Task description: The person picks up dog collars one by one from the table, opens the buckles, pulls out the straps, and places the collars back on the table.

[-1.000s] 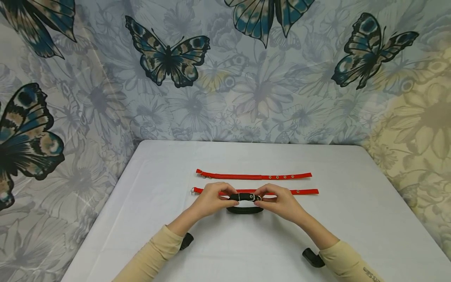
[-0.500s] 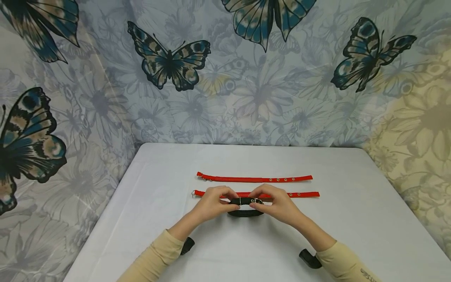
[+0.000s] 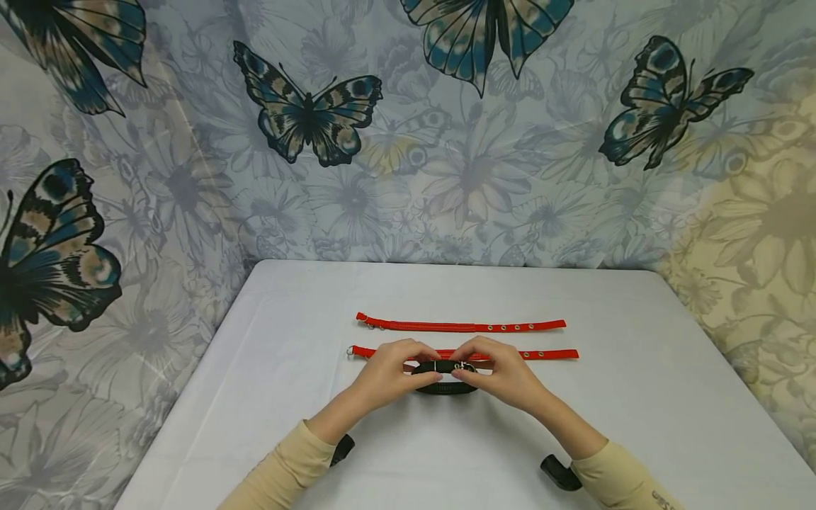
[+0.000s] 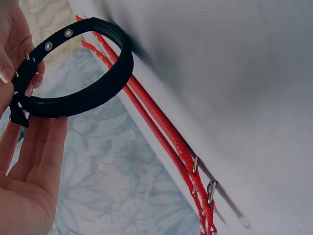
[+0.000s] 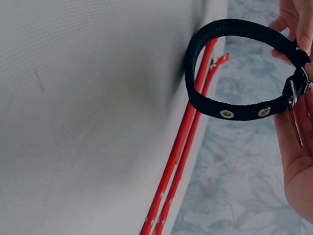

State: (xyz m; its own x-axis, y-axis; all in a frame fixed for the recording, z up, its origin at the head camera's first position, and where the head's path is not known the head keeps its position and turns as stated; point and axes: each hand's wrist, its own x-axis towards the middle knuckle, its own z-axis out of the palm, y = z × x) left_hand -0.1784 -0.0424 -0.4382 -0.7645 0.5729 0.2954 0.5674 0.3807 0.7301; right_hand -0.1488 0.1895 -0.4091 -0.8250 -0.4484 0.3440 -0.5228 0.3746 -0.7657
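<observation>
A black collar [image 3: 444, 387], closed into a loop with a metal buckle [image 5: 293, 94] and eyelets, is held up over the white table between two hands. My left hand [image 3: 384, 375] pinches its left part, with the thumb along the near side and the fingers behind; in the left wrist view, the strap's tip pokes out by this thumb. By the buckle, my right hand [image 3: 510, 375] pinches the collar between thumb and fingers. Fingers partly hide the buckle in the head view. Right behind the hands lies a red collar [image 3: 548, 354], its middle partly covered by them.
Farther back, a second red collar [image 3: 446, 326] lies stretched out, roughly parallel to the first. Both have eyelets toward the right end. The white table [image 3: 287, 304] ends at a butterfly-patterned cloth backdrop [image 3: 357, 191]. Black devices [image 3: 561, 473] sit at both wrists.
My right hand has shifted left along the black collar, closer to the left hand. The left thumb has slid rightward along the strap. The head view has tilted slightly up.
</observation>
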